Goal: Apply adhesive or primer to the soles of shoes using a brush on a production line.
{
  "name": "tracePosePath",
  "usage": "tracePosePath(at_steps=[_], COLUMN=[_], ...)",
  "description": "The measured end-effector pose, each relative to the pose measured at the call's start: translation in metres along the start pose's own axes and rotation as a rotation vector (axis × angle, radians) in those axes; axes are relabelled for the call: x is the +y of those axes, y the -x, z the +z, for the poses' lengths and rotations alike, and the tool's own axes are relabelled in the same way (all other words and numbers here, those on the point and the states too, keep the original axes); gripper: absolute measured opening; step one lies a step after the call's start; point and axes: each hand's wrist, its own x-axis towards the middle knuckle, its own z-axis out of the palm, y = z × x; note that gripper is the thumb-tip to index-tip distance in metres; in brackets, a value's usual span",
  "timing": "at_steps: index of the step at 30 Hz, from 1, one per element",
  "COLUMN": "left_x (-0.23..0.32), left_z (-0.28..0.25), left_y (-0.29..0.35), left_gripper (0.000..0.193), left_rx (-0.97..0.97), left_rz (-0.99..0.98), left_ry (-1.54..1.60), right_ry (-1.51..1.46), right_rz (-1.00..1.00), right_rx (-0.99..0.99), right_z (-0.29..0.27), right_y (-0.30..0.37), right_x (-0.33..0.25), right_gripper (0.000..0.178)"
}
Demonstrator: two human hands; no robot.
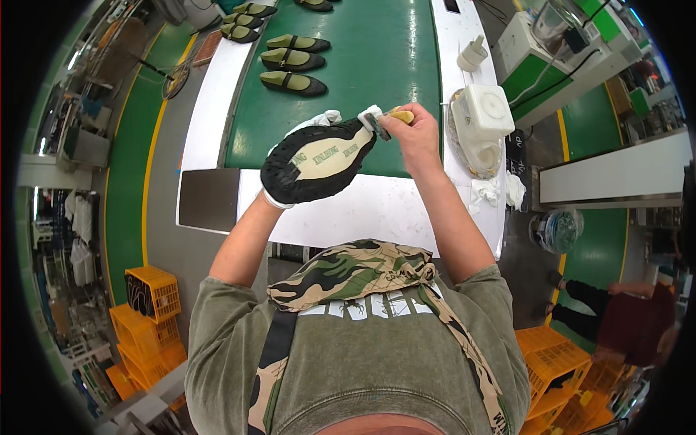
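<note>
A black shoe upper (279,190) is turned sole side up, its gathered edge folded around a cream insole (328,156) with green print. My left hand (317,120), in a white glove, grips it from the far side and beneath; most of that hand is hidden behind the shoe. Bare, my right hand (418,139) pinches a brush (401,116) with a yellowish handle and a metal collar. The brush's head meets the narrow end of the shoe. Something white (369,114) shows there, and I cannot tell whether it is bristle or glove.
Black shoes with green linings (293,83) stand in pairs on the green belt (377,65). At right on the white table edge are a white container (487,110), a pale bottle (472,54) and crumpled tissue (484,192). A dark board (209,199) lies left. Orange crates (148,326) flank me.
</note>
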Motion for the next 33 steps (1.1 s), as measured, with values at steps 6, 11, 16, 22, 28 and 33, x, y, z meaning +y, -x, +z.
tracePosePath(at_steps=[6,11,16,22,28,33], left_x=[-0.022,-0.023,-0.004,0.026,0.027,0.015], left_z=[0.015,0.02,0.029,0.035,0.025,0.028], left_y=[0.013,0.014,0.012,0.019,0.033,0.056], left_gripper=[0.059,0.062,0.065,0.071,0.066,0.078], left_rx=[0.151,0.185,0.237,0.28,0.07,0.095], left_rz=[-0.042,0.117,0.2,-0.017,-0.383,-0.319], left_ry=[0.404,-0.1,-0.413,-0.46,-0.118,0.26], right_ry=[-0.146,-0.26,0.104,-0.165,-0.326,-0.299], right_rz=[-0.007,0.021,0.105,0.075,-0.014,-0.129], right_rx=[-0.156,-0.233,-0.163,-0.302,-0.385,-0.485], right_z=[0.032,0.024,-0.007,0.021,0.043,0.057], right_y=[0.033,0.03,0.005,0.02,0.009,-0.011], right_x=[-0.051,-0.049,-0.011,-0.054,-0.071,-0.049], right_gripper=[0.017,0.018,0.015,0.017,0.017,0.018])
